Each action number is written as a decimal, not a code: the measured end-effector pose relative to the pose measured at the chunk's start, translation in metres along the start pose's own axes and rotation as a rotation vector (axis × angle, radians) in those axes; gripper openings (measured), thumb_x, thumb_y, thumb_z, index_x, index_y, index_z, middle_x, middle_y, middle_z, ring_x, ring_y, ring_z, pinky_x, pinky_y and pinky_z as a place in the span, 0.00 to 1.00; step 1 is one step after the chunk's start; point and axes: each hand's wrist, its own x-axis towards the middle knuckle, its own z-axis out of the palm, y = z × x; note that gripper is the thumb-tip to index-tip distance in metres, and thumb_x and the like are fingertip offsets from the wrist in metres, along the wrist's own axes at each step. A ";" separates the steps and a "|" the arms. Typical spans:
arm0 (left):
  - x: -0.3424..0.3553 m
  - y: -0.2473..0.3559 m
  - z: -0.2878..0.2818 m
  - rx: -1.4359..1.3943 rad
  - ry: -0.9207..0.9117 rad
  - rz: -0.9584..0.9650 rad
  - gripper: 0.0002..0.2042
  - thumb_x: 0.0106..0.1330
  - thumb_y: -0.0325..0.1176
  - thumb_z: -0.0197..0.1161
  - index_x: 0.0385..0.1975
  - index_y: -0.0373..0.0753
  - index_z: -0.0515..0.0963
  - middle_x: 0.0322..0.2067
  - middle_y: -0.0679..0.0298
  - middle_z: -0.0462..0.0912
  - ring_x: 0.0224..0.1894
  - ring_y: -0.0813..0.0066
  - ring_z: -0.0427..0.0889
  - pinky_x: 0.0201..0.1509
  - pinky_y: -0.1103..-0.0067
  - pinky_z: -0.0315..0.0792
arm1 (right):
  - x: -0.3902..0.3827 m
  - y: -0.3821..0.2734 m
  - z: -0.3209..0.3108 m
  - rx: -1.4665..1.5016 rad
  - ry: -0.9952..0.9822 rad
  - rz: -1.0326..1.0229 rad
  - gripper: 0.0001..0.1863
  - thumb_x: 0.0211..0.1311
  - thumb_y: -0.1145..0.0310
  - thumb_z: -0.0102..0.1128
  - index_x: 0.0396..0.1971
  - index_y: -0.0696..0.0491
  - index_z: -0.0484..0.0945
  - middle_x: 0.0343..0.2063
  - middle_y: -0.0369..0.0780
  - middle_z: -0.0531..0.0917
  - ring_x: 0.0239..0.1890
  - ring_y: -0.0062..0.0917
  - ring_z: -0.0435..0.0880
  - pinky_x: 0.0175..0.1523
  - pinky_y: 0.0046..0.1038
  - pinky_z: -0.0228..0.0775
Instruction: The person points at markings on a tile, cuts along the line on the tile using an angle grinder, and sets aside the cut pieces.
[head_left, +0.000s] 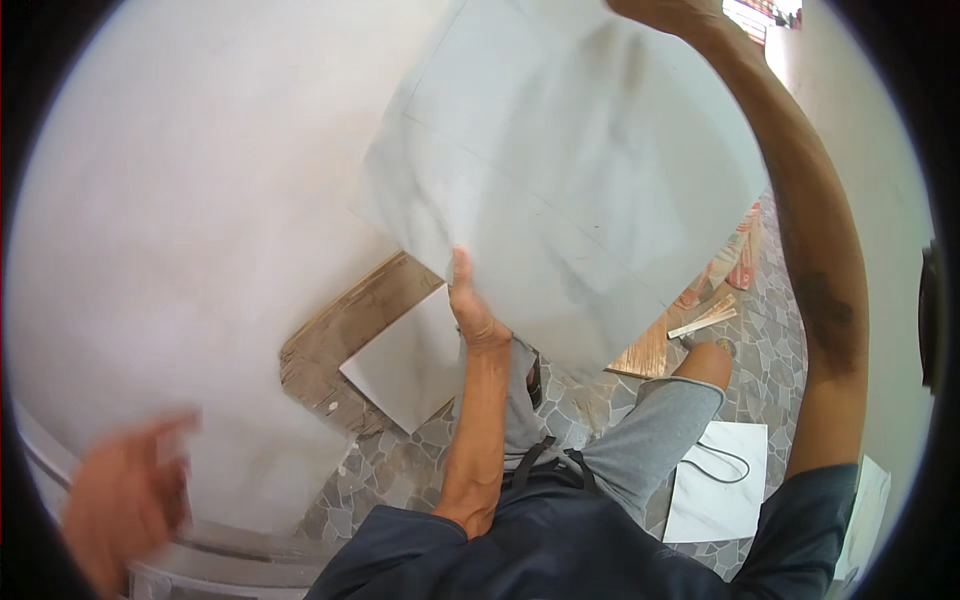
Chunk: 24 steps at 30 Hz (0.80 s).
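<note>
we hold a large marbled tile up in front of us, tilted, its pale face crossed by thin lines. our left hand grips the lower left edge: the thumb presses on the face, while the fingers are hidden behind, so we cannot tell whether they are spread or together. our right hand is at the upper edge, partly cut off by the top of the view, and we cannot tell how its fingers stand. at lower left, a co-worker's hand shows blurred, well apart from the tile. below, we see a smaller white tile overlapping a brown board, thin wooden strips near a red-patterned bag, and a dark cord on another white tile on the stone-patterned floor.
</note>
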 end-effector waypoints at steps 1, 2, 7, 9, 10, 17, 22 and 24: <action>-0.006 -0.042 -0.001 -0.067 0.052 0.082 0.08 0.62 0.37 0.57 0.37 0.41 0.72 0.39 0.63 0.78 0.43 0.69 0.79 0.68 0.65 0.65 | -0.002 -0.007 -0.023 0.168 -0.216 0.153 0.24 0.72 0.61 0.51 0.59 0.63 0.72 0.58 0.58 0.75 0.57 0.45 0.77 0.62 0.42 0.70; -0.005 -0.071 0.002 -0.226 0.095 0.077 0.11 0.64 0.37 0.56 0.41 0.40 0.70 0.42 0.62 0.77 0.45 0.67 0.78 0.67 0.64 0.66 | -0.006 -0.008 -0.051 0.312 -0.441 0.308 0.24 0.72 0.58 0.53 0.55 0.64 0.75 0.58 0.56 0.76 0.54 0.43 0.80 0.58 0.40 0.74; 0.010 -0.125 0.008 -0.353 0.085 0.103 0.23 0.72 0.42 0.55 0.61 0.35 0.65 0.57 0.56 0.74 0.55 0.61 0.76 0.62 0.62 0.71 | -0.083 0.102 -0.002 0.368 -0.553 0.475 0.26 0.72 0.49 0.47 0.51 0.55 0.81 0.29 0.44 0.83 0.28 0.26 0.82 0.35 0.28 0.75; 0.012 -0.130 0.004 -0.409 0.015 0.038 0.26 0.74 0.43 0.54 0.65 0.33 0.64 0.59 0.55 0.74 0.57 0.59 0.76 0.61 0.63 0.72 | -0.113 0.093 -0.005 0.351 -0.486 0.392 0.31 0.72 0.42 0.46 0.46 0.57 0.83 0.28 0.41 0.83 0.29 0.23 0.81 0.37 0.26 0.74; 0.011 -0.128 0.000 -0.443 -0.030 -0.015 0.26 0.74 0.43 0.54 0.64 0.32 0.65 0.58 0.54 0.74 0.57 0.59 0.76 0.61 0.63 0.72 | -0.127 0.064 -0.018 0.533 -0.552 0.486 0.26 0.72 0.47 0.47 0.47 0.56 0.83 0.30 0.40 0.83 0.33 0.24 0.81 0.41 0.28 0.74; 0.030 -0.160 0.012 -0.228 -0.092 -0.245 0.29 0.74 0.48 0.54 0.64 0.30 0.65 0.57 0.51 0.75 0.56 0.57 0.77 0.60 0.66 0.74 | -0.237 0.092 -0.007 0.553 -0.494 0.819 0.28 0.71 0.44 0.49 0.42 0.57 0.83 0.33 0.40 0.84 0.34 0.25 0.80 0.45 0.29 0.71; 0.083 -0.161 0.044 0.193 -0.082 -0.282 0.29 0.75 0.48 0.54 0.63 0.28 0.66 0.59 0.50 0.74 0.57 0.58 0.77 0.62 0.69 0.74 | -0.323 0.127 0.034 0.578 -0.330 1.034 0.27 0.70 0.46 0.51 0.42 0.58 0.82 0.30 0.36 0.83 0.32 0.22 0.79 0.41 0.24 0.70; 0.112 -0.171 0.059 0.246 -0.145 -0.315 0.29 0.75 0.48 0.53 0.63 0.28 0.65 0.59 0.50 0.74 0.57 0.58 0.77 0.62 0.69 0.75 | -0.359 0.151 0.062 0.628 -0.411 1.347 0.26 0.68 0.46 0.58 0.52 0.52 0.81 0.55 0.47 0.81 0.44 0.32 0.84 0.50 0.31 0.77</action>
